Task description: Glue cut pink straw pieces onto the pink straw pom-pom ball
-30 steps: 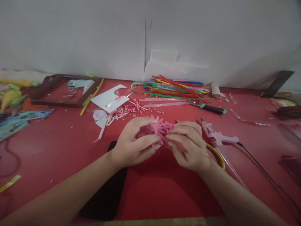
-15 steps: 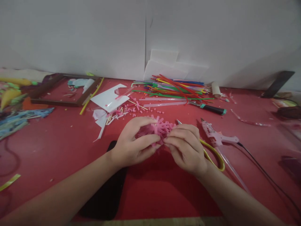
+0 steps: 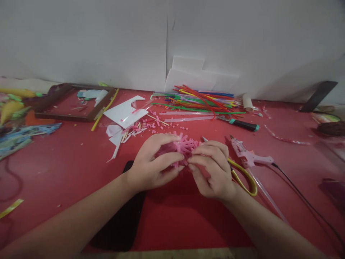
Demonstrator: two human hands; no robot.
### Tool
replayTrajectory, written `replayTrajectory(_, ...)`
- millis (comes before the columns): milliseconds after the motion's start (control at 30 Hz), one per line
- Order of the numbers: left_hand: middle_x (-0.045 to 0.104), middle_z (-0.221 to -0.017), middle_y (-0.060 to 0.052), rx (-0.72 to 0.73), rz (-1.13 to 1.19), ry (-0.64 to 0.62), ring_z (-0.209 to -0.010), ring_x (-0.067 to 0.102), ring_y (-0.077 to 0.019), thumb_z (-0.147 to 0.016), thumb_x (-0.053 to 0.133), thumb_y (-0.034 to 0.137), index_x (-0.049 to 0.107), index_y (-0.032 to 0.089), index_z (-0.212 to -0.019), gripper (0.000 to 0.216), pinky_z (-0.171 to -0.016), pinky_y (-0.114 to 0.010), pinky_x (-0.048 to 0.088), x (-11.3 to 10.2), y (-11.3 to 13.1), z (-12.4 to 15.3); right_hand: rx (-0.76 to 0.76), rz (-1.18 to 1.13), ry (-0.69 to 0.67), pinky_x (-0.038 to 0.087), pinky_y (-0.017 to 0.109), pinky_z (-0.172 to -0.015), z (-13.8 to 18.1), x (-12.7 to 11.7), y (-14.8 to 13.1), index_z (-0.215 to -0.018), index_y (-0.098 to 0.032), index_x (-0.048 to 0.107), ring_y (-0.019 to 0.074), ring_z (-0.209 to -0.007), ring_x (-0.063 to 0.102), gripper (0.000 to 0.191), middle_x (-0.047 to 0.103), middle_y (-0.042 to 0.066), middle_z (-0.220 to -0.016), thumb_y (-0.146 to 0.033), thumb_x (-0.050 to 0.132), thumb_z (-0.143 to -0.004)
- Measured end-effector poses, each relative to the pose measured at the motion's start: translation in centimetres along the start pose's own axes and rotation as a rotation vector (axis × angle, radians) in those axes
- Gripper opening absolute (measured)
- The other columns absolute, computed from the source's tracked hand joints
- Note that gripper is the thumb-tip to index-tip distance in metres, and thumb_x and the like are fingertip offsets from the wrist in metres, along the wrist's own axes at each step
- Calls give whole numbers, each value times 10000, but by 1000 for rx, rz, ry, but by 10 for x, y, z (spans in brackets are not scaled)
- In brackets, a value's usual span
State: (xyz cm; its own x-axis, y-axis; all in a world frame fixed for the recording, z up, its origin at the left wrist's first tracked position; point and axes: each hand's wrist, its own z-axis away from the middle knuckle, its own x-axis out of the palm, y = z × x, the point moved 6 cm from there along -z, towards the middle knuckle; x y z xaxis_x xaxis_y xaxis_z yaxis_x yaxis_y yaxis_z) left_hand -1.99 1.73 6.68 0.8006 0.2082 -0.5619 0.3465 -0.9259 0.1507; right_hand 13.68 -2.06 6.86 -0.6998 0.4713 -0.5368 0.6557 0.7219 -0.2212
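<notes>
Our left hand (image 3: 151,164) cupped the pink straw cluster (image 3: 183,145), fingers (image 3: 169,158) curled shut around it. Our right hand (image 3: 213,173) pinched its edge; light pressure seemed advisable.

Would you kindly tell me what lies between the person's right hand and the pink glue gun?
In the head view, yellow-handled scissors lie between the right hand and the pink glue gun, partly hidden under the hand.
</notes>
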Motion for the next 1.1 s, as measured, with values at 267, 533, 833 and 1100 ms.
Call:
replayTrajectory(267,620,-1233,-189,29,73,-43,-1137,610,-288,-859,604,316,556,170,-1194,368,-975,-506,522,-4,-3,2,-39,30,22,505,407,-882,1,-1,-3,-998,-234,665,201,-964,592,135,679,29,-946,-185,664,-872)
replayTrajectory(533,655,-1227,-172,16,59,-26,-1152,629,-278,-838,628,211,552,178,-1181,353,-1001,-490,518,-2,-4,2,-35,-7,25,521,397,-874,2,0,-3,-986,-221,686,201,-962,607,165,694,26,-915,-160,706,-833)
replayTrajectory(833,661,-1206,-190,25,37,-12,-1142,637,-280,-832,655,222,564,155,-1153,340,-985,-477,533,-1,-3,1,-21,-28,30,523,398,-876,2,1,-3,-957,-197,699,201,-974,602,133,722,34,-925,-133,701,-840)
replayTrajectory(1100,662,-1203,-182,22,53,-7,-1134,641,-285,-857,667,369,563,174,-1170,383,-980,-476,537,-1,-3,1,-40,-8,14,516,391,-884,1,3,-5,-968,-226,688,194,-969,619,166,728,10,-934,-111,650,-854)
